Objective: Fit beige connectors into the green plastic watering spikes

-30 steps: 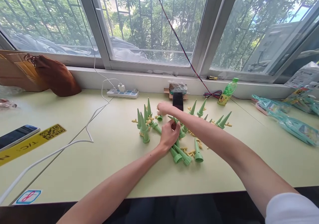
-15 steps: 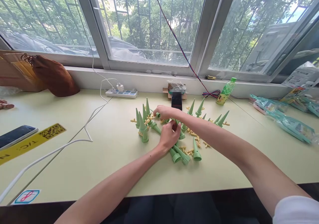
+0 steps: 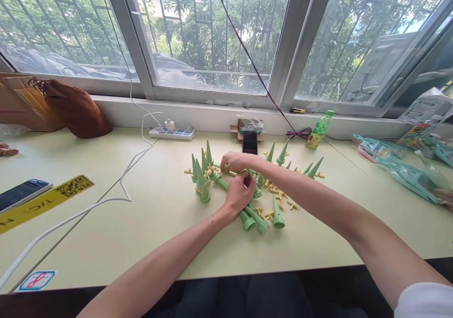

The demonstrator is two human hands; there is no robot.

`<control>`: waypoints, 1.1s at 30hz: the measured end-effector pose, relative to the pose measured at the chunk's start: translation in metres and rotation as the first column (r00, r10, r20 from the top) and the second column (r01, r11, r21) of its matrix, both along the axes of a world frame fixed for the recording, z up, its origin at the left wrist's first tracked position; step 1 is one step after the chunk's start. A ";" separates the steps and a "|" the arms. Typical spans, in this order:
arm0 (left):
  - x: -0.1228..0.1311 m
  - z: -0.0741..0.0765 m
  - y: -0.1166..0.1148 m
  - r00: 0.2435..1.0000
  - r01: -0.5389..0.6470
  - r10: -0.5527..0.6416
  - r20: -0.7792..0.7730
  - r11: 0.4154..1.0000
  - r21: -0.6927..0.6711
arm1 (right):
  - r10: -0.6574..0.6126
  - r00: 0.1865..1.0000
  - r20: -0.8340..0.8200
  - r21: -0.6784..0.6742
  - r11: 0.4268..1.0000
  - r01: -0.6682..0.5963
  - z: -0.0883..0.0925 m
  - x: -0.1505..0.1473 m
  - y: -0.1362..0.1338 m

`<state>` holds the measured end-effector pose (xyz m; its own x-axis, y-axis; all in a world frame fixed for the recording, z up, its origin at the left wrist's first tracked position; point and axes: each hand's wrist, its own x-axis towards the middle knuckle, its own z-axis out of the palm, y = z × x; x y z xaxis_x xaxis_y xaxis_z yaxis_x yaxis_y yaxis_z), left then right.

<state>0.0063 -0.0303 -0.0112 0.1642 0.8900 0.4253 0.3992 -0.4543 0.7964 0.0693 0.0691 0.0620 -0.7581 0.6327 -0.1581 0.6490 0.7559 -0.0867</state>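
My left hand (image 3: 241, 190) is closed, thumb and fingers curled around a green watering spike (image 3: 249, 172) that is mostly hidden. Crossing above it, my right hand (image 3: 231, 161) reaches left with fingers pinched at the small yellow T-shaped pieces; what it grips, if anything, is hidden. Left of both hands, several green spikes stand point up, among them a front spike (image 3: 201, 181). More spikes lie by my left wrist, including a ribbed-capped spike (image 3: 261, 224). One green spike (image 3: 278, 214) stands at the front right, near loose yellow pieces (image 3: 280, 194).
Behind the pile is a small box (image 3: 251, 125) with a black device (image 3: 249, 142). A green bottle (image 3: 319, 130) and power strip (image 3: 172, 133) stand along the window. Bagged teal items (image 3: 406, 171) lie right, near another person's hand (image 3: 446, 198). A phone (image 3: 24, 193) lies left.
My right hand has shifted slightly right and down, and a green cap by its fingers is now out of sight. My left hand stays put. Another person's hand has appeared at the right edge.
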 end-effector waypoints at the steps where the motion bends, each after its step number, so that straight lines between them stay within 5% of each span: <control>1: 0.000 0.000 0.000 1.000 -0.003 0.003 -0.004 1.000 0.000 | 0.011 1.000 -0.007 -0.010 1.000 -0.011 0.001 0.001 -0.001; 5: 0.000 -0.002 0.002 1.000 -0.020 0.020 -0.017 1.000 -0.010 | 0.005 0.999 -0.031 -0.061 0.998 -0.007 0.009 0.004 -0.009; 10: -0.002 0.000 0.001 0.996 -0.043 0.039 -0.084 0.998 -0.038 | -0.173 0.980 -0.098 0.034 0.984 0.177 0.022 0.006 -0.030; 14: -0.003 0.001 0.002 0.991 -0.047 0.040 -0.131 0.998 -0.050 | -0.435 0.899 -0.054 0.101 0.893 0.438 0.018 0.002 -0.035; 20: -0.003 -0.002 0.005 0.990 -0.062 0.054 -0.132 0.996 -0.063 | -0.652 0.757 -0.049 0.096 0.751 0.653 0.002 -0.011 -0.016; 33: -0.004 -0.004 0.003 0.988 -0.042 0.037 -0.147 0.999 -0.032 | -0.820 0.571 0.033 -0.125 0.564 0.816 -0.017 -0.017 0.034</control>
